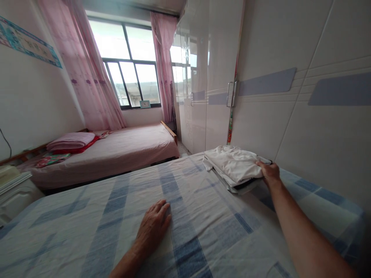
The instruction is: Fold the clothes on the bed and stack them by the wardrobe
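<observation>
A stack of folded clothes, white on top with grey and black layers below, lies near the far right part of the bed. My right hand grips the stack's right edge, thumb on top and the other fingers mostly hidden beneath. My left hand rests palm down on the blue and white checked bedsheet, its fingers stretched out and holding nothing. It lies to the left of the clothes, well apart from them.
A white wardrobe with metal handles stands close along the right side. Beyond the near bed is a second bed with a pink sheet and folded pink bedding. A white cabinet stands at the left, and pink curtains frame the window.
</observation>
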Available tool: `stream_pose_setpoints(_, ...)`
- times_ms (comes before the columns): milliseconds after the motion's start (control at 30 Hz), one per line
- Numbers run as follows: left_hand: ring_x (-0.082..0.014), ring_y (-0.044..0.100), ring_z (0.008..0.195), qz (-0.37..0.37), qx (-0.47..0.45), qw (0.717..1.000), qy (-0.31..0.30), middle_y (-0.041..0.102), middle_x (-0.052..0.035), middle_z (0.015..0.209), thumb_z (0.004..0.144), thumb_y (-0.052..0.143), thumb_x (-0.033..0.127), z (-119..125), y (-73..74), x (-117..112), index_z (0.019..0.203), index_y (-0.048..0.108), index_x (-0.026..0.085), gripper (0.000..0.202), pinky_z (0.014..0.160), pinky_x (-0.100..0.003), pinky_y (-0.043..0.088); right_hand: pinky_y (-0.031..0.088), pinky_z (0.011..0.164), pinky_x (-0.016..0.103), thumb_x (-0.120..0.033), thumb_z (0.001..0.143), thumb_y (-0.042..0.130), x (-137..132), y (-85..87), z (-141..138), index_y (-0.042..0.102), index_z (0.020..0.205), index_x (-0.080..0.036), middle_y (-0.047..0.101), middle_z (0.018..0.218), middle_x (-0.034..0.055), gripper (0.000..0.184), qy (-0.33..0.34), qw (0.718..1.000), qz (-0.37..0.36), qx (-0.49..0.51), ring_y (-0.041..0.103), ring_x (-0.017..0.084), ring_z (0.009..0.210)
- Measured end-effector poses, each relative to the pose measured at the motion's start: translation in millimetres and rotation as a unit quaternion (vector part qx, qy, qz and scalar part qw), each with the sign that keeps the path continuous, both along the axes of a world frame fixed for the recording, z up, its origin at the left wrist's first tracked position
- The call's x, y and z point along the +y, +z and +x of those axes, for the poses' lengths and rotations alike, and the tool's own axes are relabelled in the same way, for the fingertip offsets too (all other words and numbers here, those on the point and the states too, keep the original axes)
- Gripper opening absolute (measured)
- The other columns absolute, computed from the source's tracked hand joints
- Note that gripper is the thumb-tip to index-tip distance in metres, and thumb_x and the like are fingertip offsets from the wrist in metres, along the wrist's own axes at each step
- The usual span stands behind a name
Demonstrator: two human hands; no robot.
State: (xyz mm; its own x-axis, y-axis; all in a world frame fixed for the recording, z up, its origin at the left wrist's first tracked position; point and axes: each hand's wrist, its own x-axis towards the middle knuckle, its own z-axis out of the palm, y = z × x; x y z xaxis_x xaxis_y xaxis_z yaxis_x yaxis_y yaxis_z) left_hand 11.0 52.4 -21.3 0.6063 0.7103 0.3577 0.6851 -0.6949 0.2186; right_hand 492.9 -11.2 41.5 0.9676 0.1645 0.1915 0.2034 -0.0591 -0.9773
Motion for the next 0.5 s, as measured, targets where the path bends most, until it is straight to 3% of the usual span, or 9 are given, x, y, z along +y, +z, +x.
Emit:
stream_pose_setpoints(133,-0.0256,0.052,0.120,-0.034,-0.038,0.999,0.004,0.057,-0.0100,0.129,0.086,0.046,0.029,0.4,3.1,-1.1,0.118,0.060,0.019,0.036,0.104,-0.045,0.040,0.048,0.071,0.032,-0.028,0.051,0.069,7.8,40.8,-48.5,0.058,0.086,-0.015,0.063,0.080,0.0043,0.039,0.062,0.986,0.041,-0.152,0.057,0.017,0.072)
stream_pose_setpoints(233,-0.0228,0.051,0.121,-0.071,-0.126,0.989,0.019,0.055,-0.0083,0.131,0.089,0.042,0.032,0.2,6.8,-1.3,0.122,0.057,0.021,0.038,0.104,-0.042,0.040,0.048,0.073,0.033,-0.028,0.055,0.066,8.0,68.8,-114.3,0.055,0.087,-0.018,0.062,0.081,0.0029,0.036,0.138,0.958,0.035,-0.248,0.057,0.017,0.073)
stream_pose_setpoints(333,-0.0220,0.052,0.120,-0.123,-0.246,0.961,0.023,0.051,-0.0086,0.134,0.091,0.039,0.038,0.4,12.5,-3.1,0.127,0.051,0.022,0.042,0.099,-0.040,0.045,0.048,0.073,0.032,-0.030,0.061,0.066,1.9,81.6,-189.4,0.052,0.088,-0.021,0.060,0.081,0.0002,0.031,0.249,0.925,0.060,-0.279,0.057,0.016,0.073)
stream_pose_setpoints(400,-0.0218,0.055,0.115,-0.161,-0.330,0.930,0.012,0.049,-0.0104,0.136,0.091,0.038,0.042,0.3,17.1,-5.9,0.132,0.045,0.021,0.047,0.092,-0.037,0.050,0.049,0.074,0.030,-0.031,0.066,0.066,-2.7,81.4,-231.7,0.052,0.093,-0.022,0.061,0.086,0.0000,0.032,0.364,0.886,0.101,-0.268,0.058,0.015,0.076)
stream_pose_setpoints(500,-0.0226,0.060,0.107,-0.168,-0.406,0.898,0.012,0.056,-0.0118,0.128,0.092,0.037,0.042,-2.6,24.3,-10.4,0.132,0.044,0.016,0.049,0.088,-0.036,0.052,0.048,0.082,0.031,-0.035,0.077,0.060,-1.6,69.6,-270.2,0.051,0.108,-0.023,0.061,0.105,0.0040,0.034,0.538,0.792,0.127,-0.260,0.059,0.017,0.095)
